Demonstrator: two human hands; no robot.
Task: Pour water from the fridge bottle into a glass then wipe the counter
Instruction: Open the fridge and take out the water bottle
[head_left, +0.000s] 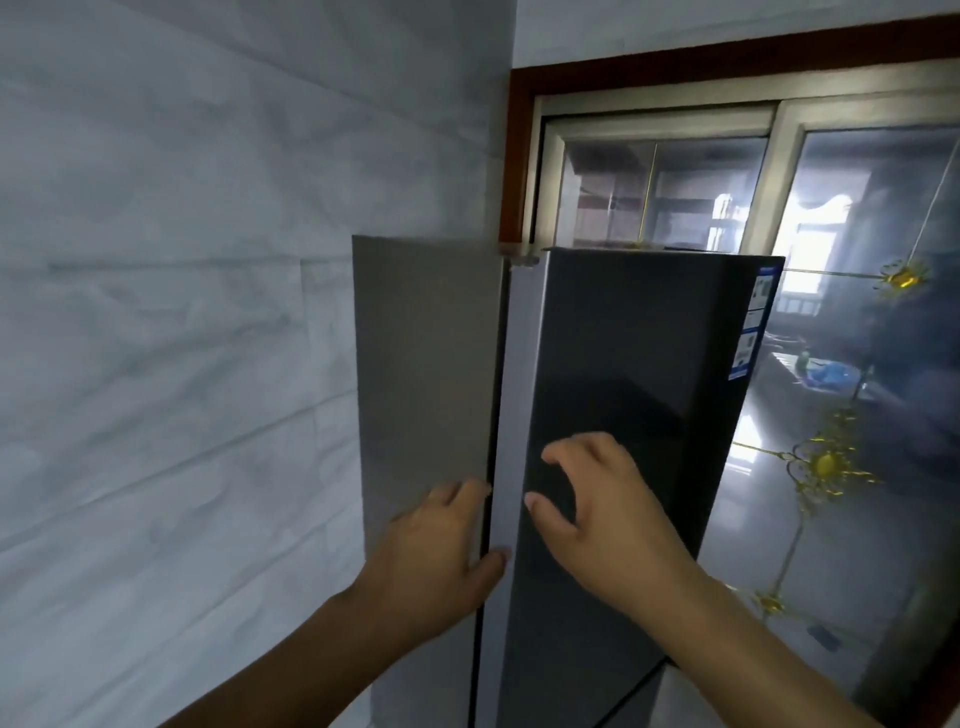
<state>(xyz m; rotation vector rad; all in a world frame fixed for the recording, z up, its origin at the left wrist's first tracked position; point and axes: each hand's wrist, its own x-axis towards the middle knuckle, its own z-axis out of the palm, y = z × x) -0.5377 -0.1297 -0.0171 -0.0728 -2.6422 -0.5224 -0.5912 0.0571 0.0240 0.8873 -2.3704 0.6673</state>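
**Two bare hands at the fridge's front corner**

Fridge (623, 374): stands upright and tall, mid-view, seen from its left front corner. Shows a dark glossy door front (639, 322), a silver edge strip (519, 389) down that corner, and a matte grey side panel (426, 353) left of the strip. Between strip and panel runs a thin dark seam; cannot tell whether the door sits fully closed.

Left hand (441, 561): lies against the lower part of the fridge's grey side panel. Fingers fairly straight and close together, tips reaching the dark seam, thumb crossing onto the silver strip. Touches only, with nothing pinched. Cannot tell whether the fingertips hook into the seam.

Right hand (608, 504): sits in front of the fridge's dark door front, just right of the silver strip and level with the left hand. Fingers arched, thumb spread wide from the forefinger in a loose C. Holds nothing; contact with the door surface cannot be told.

Stickers (753, 322): run in a column down the fridge's upper right edge, print too small to read.

Pale marbled wall tiles (182, 312): left of the fridge. Glazed sliding door (857, 249) in a brown wooden frame (514, 156): behind and right of the fridge, with gold ornaments (826, 462) on the glass.
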